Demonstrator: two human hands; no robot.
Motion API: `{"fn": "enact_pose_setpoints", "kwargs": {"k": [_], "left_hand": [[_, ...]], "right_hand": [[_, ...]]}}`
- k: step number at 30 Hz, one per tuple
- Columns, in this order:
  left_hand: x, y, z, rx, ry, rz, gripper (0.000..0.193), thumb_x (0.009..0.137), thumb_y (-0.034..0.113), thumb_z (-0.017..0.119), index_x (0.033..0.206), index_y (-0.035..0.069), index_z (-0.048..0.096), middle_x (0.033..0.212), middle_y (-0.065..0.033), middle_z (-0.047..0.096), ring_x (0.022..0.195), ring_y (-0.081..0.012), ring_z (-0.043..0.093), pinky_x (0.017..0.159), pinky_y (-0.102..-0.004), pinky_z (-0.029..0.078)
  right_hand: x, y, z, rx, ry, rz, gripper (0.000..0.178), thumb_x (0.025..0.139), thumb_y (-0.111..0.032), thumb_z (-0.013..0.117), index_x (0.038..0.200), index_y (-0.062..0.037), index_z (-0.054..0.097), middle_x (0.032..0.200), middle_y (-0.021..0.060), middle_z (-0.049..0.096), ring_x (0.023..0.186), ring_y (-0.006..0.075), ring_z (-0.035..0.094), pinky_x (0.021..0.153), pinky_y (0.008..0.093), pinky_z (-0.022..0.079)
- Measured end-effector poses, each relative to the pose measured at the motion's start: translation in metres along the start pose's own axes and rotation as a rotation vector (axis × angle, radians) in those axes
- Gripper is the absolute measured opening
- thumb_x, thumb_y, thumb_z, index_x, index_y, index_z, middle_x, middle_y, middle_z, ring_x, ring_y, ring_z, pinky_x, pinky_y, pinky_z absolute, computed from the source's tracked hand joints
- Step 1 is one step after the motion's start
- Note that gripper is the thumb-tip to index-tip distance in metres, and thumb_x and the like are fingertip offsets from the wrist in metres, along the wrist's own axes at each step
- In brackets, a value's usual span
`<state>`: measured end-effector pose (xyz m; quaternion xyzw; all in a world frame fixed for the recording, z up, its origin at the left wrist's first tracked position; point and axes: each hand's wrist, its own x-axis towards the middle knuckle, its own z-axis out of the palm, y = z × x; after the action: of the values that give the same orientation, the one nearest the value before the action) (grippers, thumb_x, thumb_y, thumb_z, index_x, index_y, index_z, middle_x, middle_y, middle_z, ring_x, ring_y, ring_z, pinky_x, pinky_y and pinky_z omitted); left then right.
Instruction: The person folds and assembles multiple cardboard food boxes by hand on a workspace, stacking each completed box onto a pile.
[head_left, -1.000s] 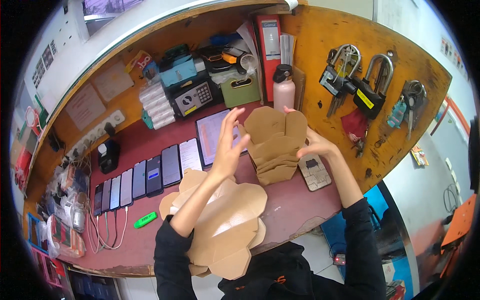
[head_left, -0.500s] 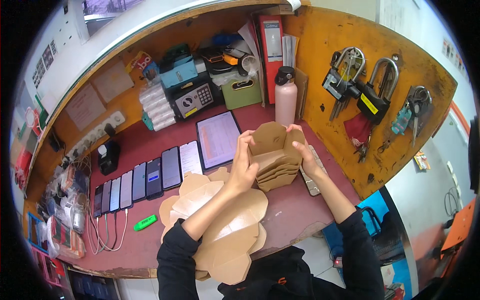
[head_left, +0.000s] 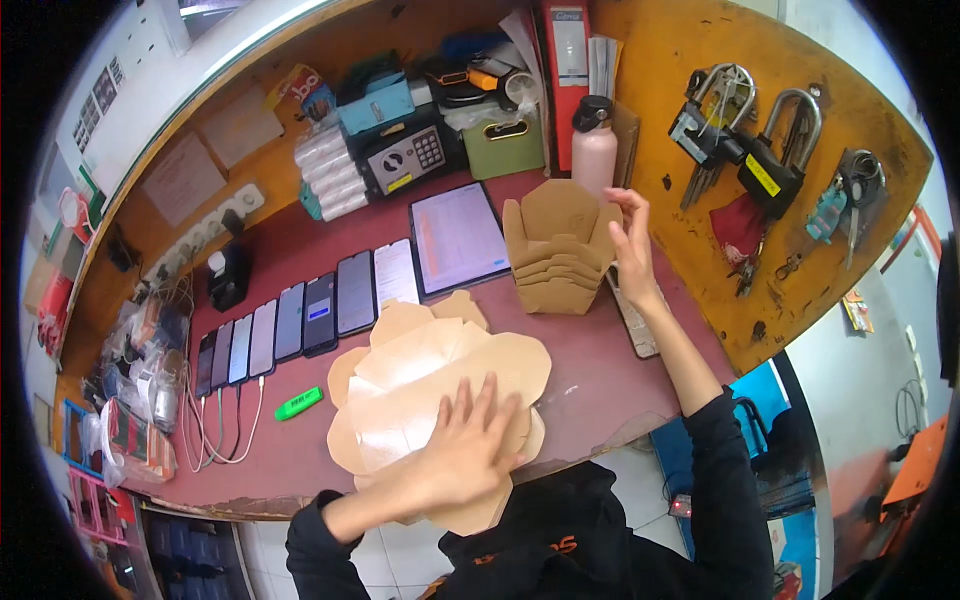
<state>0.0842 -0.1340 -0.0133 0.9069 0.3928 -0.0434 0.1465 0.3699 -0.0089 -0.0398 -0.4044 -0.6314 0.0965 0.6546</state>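
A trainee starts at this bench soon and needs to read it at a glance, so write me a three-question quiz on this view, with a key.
1. Multiple choice: what lies directly under the left grip?
a) the pink bottle
b) the flat cardboard sheets
c) the tablet

2. True or false: the folded cardboard boxes stand farther back than the flat cardboard sheets.

3. Fill in the colour: the marker to the left of the flat cardboard sheets is ____.

Key: 1. b; 2. true; 3. green.
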Motion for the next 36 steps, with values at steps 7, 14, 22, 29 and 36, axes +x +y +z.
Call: {"fn": "enact_pose_setpoints", "kwargs": {"k": [7,14,22,29,36], "left_hand": [[-0.042,0.022,0.02,0.094,0.259,0.021,0.042,0.083,0.023,0.051,0.114,-0.006,0.048,0.113,-0.0318,0.051,0.087,-0.0435,0.06,0.068,-0.0427,0.052],[-0.062,0.009,-0.066,-0.149,0.163,-0.103,0.022,0.084,0.009,0.046,0.102,0.0,0.054,0.087,-0.0195,0.063,0.063,-0.0346,0.062,0.058,-0.0418,0.051],[-0.079,0.002,-0.111,-0.377,0.807,-0.028,0.019,0.071,-0.009,0.059,0.087,-0.001,0.064,0.077,-0.0138,0.066,0.072,-0.0219,0.067,0.065,-0.026,0.051],[-0.08,-0.015,-0.124,-0.205,1.083,0.038,0.029,0.06,-0.012,0.051,0.082,0.002,0.064,0.074,-0.01,0.065,0.065,-0.0222,0.065,0.057,-0.0275,0.05],[-0.057,-0.036,-0.139,0.119,1.132,0.305,0.025,0.054,-0.005,0.054,0.075,0.006,0.062,0.068,-0.0057,0.062,0.055,-0.0214,0.059,0.049,-0.0279,0.045]], "right_hand": [[-0.013,-0.071,-0.006,-0.227,-0.113,-0.333,0.04,0.071,-0.015,0.061,0.107,-0.0032,0.047,0.116,0.0149,0.049,0.108,0.0308,0.045,0.094,0.0379,0.033],[-0.041,-0.131,0.034,-0.123,-0.845,-0.441,0.034,0.07,-0.019,0.062,0.1,-0.0054,0.058,0.093,0.0095,0.06,0.091,0.0238,0.056,0.09,0.0399,0.038],[0.031,-0.188,0.056,-0.375,-0.41,-0.777,0.019,0.058,-0.008,0.06,0.076,-0.0115,0.057,0.073,0.0009,0.054,0.082,0.017,0.055,0.094,0.0482,0.032],[0.017,-0.192,0.113,-0.083,0.195,-0.849,0.057,0.076,-0.028,0.062,0.128,-0.0146,0.044,0.135,0.0183,0.034,0.126,0.037,0.032,0.103,0.0554,0.015],[0.014,-0.189,0.13,-0.009,-0.375,-0.645,0.066,0.083,-0.029,0.054,0.132,0.0077,0.029,0.137,0.0231,0.032,0.128,0.0327,0.033,0.104,0.0491,0.023]]}}
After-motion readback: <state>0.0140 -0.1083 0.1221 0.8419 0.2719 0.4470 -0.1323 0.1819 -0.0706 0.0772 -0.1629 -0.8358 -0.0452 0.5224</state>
